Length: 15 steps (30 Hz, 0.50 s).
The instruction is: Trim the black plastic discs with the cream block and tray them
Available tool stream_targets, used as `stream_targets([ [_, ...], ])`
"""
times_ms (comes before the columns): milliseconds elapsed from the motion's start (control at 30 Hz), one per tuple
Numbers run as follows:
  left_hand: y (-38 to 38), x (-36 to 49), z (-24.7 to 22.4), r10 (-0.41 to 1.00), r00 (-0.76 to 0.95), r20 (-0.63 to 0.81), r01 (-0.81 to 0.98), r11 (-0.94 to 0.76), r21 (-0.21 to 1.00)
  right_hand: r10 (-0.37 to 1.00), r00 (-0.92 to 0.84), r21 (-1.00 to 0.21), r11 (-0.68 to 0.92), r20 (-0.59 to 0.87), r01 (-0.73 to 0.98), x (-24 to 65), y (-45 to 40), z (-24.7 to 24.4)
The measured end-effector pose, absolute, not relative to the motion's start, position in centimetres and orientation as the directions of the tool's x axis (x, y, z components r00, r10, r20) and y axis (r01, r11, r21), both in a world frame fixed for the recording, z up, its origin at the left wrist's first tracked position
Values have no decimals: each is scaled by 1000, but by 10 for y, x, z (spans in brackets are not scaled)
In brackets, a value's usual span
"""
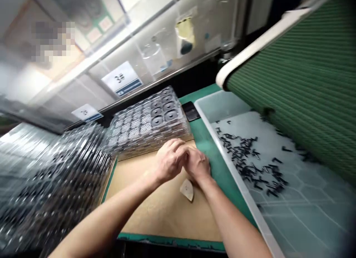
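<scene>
Over the brown board (155,217), my left hand (172,159) and my right hand (198,162) meet with their fingers curled together. Both are closed, and whatever lies between the fingertips is hidden by the knuckles. Just below my right wrist, a small pale wedge-shaped piece (187,190) lies on the board. Directly beyond my hands rests a stack of clear plastic blister trays (144,120) with rows of round and ridged pockets; some pockets look dark.
More clear trays (55,183) are piled at the left. On the right, a translucent white bin (300,213) holds many small black bent parts (250,157) under a sloping green ribbed belt (300,72). A dark flat object (190,111) lies beside the bin on the green mat (204,139).
</scene>
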<state>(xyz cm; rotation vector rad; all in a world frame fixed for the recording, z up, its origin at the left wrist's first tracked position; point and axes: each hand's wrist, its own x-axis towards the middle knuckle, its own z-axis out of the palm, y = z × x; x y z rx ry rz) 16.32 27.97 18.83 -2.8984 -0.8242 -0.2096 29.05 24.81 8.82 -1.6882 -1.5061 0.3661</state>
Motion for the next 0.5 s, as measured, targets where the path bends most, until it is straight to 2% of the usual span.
stream_targets([
  [133,232,59,153,747,611,262,770,-638,23,925,246,-741,53,289,670,292,248,81],
  [267,197,-49,131,896,323,303,926,-366,95,924,279,-749,13,262,662,293,252,70],
  [367,179,-103,117,931,131,340,967,-195,164,923,300,-755,-14,242,655,296,256,64],
  [500,166,-121,96,921,8,391,960,-117,256,921,321,-762,-43,221,646,301,259,60],
])
